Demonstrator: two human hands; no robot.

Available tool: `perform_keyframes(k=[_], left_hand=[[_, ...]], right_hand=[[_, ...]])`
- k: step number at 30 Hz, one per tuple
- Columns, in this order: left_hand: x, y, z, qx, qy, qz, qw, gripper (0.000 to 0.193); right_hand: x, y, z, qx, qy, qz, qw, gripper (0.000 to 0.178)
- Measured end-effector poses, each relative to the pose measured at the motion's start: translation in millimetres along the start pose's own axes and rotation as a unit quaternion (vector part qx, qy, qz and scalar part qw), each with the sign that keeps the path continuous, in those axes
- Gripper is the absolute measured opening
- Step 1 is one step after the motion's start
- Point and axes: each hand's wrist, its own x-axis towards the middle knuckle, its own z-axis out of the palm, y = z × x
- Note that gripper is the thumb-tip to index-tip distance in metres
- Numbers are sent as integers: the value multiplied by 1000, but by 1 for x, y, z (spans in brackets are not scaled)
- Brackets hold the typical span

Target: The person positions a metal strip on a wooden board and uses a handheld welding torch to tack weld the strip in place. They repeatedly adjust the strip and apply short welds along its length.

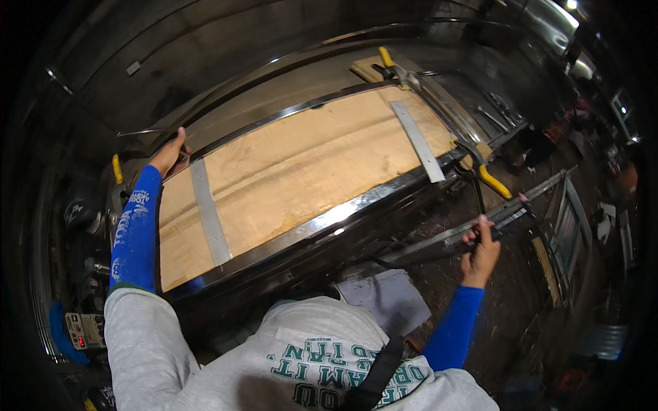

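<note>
Left hand [173, 156]: at the panel's far left corner, thumb raised apart from fingers that bend toward the edge; the fingertips are partly hidden, so whether they grip the frame or only rest against it cannot be told.
Right hand [482, 253]: off the near right side of the panel, fingers half curled, the upper fingertips close to the dark bar hanging below a clamp; whether it holds that bar cannot be told.
Wooden panel [301, 171]: lies slanted across the middle, edged by a shiny metal frame [336, 214], between the two arms.
Right clamp [495, 183]: yellow-handled, at the near right corner; a knock or pull from the right hand could loosen it and let that corner shift.
Far clamp [388, 59]: at the far right corner; if its bite is weak, the frame might creep out of square when the left end is pushed.
Grey strips [211, 212]: two, laid across the wood; if unfastened, a brush from the left sleeve [137, 229] could skew the nearer one.
Frame edges: possibly sharp, so bare fingers sliding along them could be cut.
</note>
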Motion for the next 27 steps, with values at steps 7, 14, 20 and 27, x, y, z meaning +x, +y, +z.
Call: perform_keyframes(k=[7,14,20,27], left_hand=[[17,-15,-1,52,62,49,996,102],[9,-9,-1,-18,71,87,993,94],[-16,24,26,-86,56,64,993,90],[-4,11,19,-72,32,54,995,87]], right_hand=[[27,49,68,-68,-26,-15,997,23],[41,60,100,10,-40,-3,999,15],[9,52,91,6,-113,-12,993,25],[-51,48,117,5,-147,22,989,26]])
